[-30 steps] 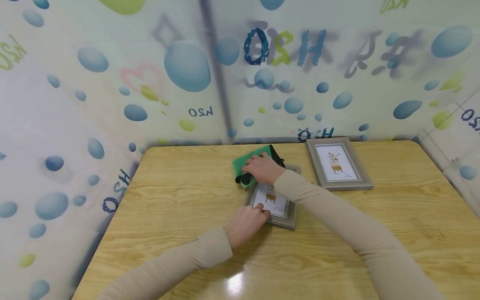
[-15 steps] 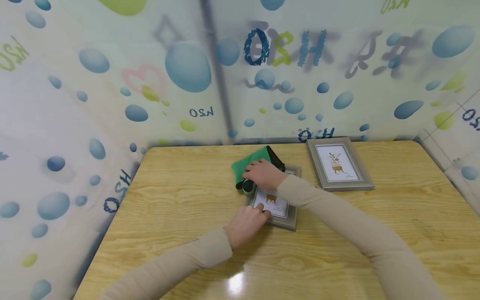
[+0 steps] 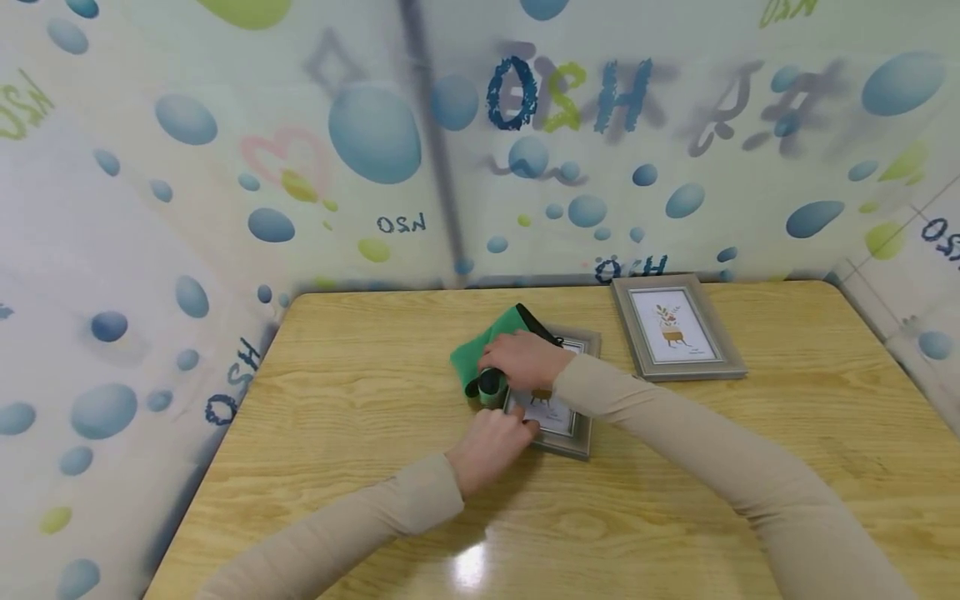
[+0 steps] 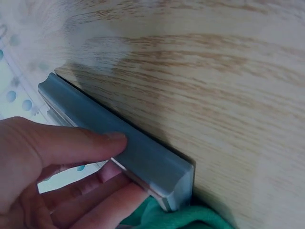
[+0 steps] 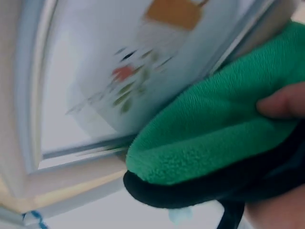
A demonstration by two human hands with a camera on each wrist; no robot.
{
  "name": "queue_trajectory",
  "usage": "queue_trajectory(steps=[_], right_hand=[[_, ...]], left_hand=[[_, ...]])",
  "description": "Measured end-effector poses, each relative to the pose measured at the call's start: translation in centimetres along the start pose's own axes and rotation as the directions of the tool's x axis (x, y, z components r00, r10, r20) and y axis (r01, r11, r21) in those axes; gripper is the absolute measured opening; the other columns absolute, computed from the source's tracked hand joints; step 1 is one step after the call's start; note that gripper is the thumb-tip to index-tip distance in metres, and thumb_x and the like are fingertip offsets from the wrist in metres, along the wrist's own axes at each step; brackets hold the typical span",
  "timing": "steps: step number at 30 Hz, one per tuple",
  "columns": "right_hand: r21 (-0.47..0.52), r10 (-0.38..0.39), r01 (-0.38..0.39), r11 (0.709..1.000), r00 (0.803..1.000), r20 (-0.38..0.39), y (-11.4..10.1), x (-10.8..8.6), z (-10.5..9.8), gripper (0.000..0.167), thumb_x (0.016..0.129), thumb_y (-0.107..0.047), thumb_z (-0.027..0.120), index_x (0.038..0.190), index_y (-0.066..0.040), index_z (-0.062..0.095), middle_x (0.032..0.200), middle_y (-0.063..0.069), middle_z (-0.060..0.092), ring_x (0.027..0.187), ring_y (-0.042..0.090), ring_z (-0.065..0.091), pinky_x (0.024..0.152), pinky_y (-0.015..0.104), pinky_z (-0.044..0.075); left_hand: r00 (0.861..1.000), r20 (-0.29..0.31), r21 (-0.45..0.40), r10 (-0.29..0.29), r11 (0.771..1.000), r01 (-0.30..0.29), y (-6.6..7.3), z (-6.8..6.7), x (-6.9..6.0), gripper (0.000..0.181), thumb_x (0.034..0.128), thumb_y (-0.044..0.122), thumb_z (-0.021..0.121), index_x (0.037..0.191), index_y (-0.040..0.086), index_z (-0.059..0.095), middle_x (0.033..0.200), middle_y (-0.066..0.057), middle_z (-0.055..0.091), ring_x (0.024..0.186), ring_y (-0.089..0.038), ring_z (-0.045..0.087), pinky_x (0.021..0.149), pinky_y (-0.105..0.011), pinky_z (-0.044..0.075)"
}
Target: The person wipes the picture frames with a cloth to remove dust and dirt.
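Gripped frame: the near picture frame (image 3: 557,418) lies face up on the worktop (image 3: 360,375), grey-brown moulding around a print of a potted plant; it is the landmark for the places below.
Left hand: at the near-left corner of the gripped frame, the left hand (image 3: 491,446) pinches it, thumb on the moulding and the other fingers curled over the inner side.
Right hand: above the far-left part of the gripped frame, the right hand (image 3: 525,360) is clamped on the green cloth (image 3: 489,337), thumb pressed into the pile; its remaining fingers are mostly hidden in the wrist view.
Cloth: bunched across the left side of the gripped frame, touching it and spilling past its edge; a black binding (image 5: 162,195) runs along the folded border.
Other frame: a second picture frame (image 3: 678,327), with a similar print, lies to the far right of the gripped frame, apart from it.
Cloth handling: probably light, soft and floppy; best held as a thick bunch away from the trailing binding.
Frame handling: looks stiff and fairly light; its clear front may be slick and fragile, so the moulding near a corner seems the safest hold, with gentle pressure over the print.
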State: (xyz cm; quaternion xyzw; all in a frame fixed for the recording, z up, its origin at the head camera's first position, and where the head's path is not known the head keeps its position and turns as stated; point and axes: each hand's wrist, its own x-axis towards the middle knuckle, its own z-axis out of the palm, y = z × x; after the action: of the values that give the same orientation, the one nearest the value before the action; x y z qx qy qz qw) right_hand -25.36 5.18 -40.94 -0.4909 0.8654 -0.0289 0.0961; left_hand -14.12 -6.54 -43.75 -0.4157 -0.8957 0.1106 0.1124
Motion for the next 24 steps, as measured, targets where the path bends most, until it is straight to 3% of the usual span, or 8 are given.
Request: queue_trajectory(steps=[7, 14, 16, 18, 20, 22, 24], right_hand=[[-0.072, 0.161, -0.166, 0.983, 0.985, -0.067, 2.7, 0.1, 0.6, 0.04, 0.092, -0.002, 0.062, 0.13, -0.013, 0.057, 0.133, 0.009, 0.055, 0.125, 0.031, 0.047, 0.099, 0.05, 0.042], [-0.019, 0.216, -0.222, 0.975, 0.963, -0.159, 4.3, -1.1, 0.4, 0.041, 0.092, 0.002, 0.06, 0.131, -0.009, 0.056, 0.131, 0.012, 0.056, 0.118, 0.032, 0.053, 0.094, 0.047, 0.046], [-0.002, 0.223, -0.227, 0.974, 0.956, -0.189, 4.6, -1.6, 0.2, 0.041, 0.09, 0.002, 0.062, 0.13, -0.009, 0.057, 0.129, 0.011, 0.057, 0.115, 0.031, 0.055, 0.092, 0.045, 0.048], [0.005, 0.222, -0.227, 0.974, 0.95, -0.219, 4.7, -2.3, 0.1, 0.041, 0.089, 0.003, 0.063, 0.128, -0.008, 0.058, 0.126, 0.011, 0.058, 0.112, 0.03, 0.057, 0.09, 0.044, 0.049], [0.006, 0.218, -0.223, 0.975, 0.948, -0.233, 4.5, -3.4, -0.1, 0.041, 0.087, 0.004, 0.064, 0.127, -0.008, 0.059, 0.125, 0.01, 0.059, 0.111, 0.03, 0.058, 0.09, 0.043, 0.049], [-0.003, 0.207, -0.214, 0.977, 0.95, -0.234, 4.1, -4.4, -0.2, 0.041, 0.087, 0.005, 0.064, 0.125, -0.007, 0.06, 0.122, 0.01, 0.06, 0.109, 0.029, 0.058, 0.089, 0.043, 0.049], [-0.015, 0.187, -0.196, 0.981, 0.955, -0.229, 3.5, -5.4, -0.1, 0.039, 0.087, 0.005, 0.065, 0.124, -0.007, 0.06, 0.12, 0.01, 0.061, 0.107, 0.029, 0.059, 0.088, 0.043, 0.05]], left_hand=[[0.999, 0.034, -0.018, -0.003, 1.0, 0.004, 0.1, -0.2, 0.3, 0.013, 0.0817, 0.007, 0.072, 0.089, 0.017, 0.07, 0.074, -0.002, 0.06, 0.054, -0.013, 0.056, 0.042, -0.025, 0.046], [0.999, 0.04, -0.031, -0.004, 1.0, 0.005, -0.2, 0.0, 0.3, 0.016, 0.0788, 0.006, 0.073, 0.091, 0.016, 0.069, 0.075, -0.001, 0.06, 0.057, -0.013, 0.057, 0.044, -0.025, 0.048], [0.999, 0.052, -0.071, 0.004, 0.997, -0.001, -0.7, 0.0, 0.3, 0.018, 0.0769, 0.004, 0.073, 0.09, 0.015, 0.069, 0.076, -0.001, 0.06, 0.061, -0.013, 0.059, 0.047, -0.026, 0.049], [0.997, 0.075, -0.175, 0.025, 0.984, -0.011, -1.6, -0.2, 0.3, 0.017, 0.0751, 0.005, 0.075, 0.088, 0.012, 0.067, 0.076, -0.001, 0.06, 0.064, -0.014, 0.059, 0.051, -0.025, 0.049], [0.994, 0.091, -0.346, 0.055, 0.938, -0.02, -2.8, -0.2, 0.2, 0.014, 0.0772, 0.006, 0.074, 0.086, 0.011, 0.064, 0.075, -0.001, 0.058, 0.065, -0.012, 0.057, 0.053, -0.023, 0.046], [0.992, 0.085, -0.538, 0.089, 0.842, -0.029, -4.3, -0.2, 0.0, 0.012, 0.0795, 0.006, 0.073, 0.082, 0.008, 0.061, 0.074, -0.001, 0.057, 0.066, -0.012, 0.054, 0.056, -0.022, 0.045], [0.991, 0.075, -0.673, 0.112, 0.739, -0.032, -6.1, -0.3, -0.2, 0.009, 0.0819, 0.002, 0.07, 0.081, 0.006, 0.061, 0.075, -0.001, 0.058, 0.069, -0.012, 0.054, 0.061, -0.021, 0.045]])
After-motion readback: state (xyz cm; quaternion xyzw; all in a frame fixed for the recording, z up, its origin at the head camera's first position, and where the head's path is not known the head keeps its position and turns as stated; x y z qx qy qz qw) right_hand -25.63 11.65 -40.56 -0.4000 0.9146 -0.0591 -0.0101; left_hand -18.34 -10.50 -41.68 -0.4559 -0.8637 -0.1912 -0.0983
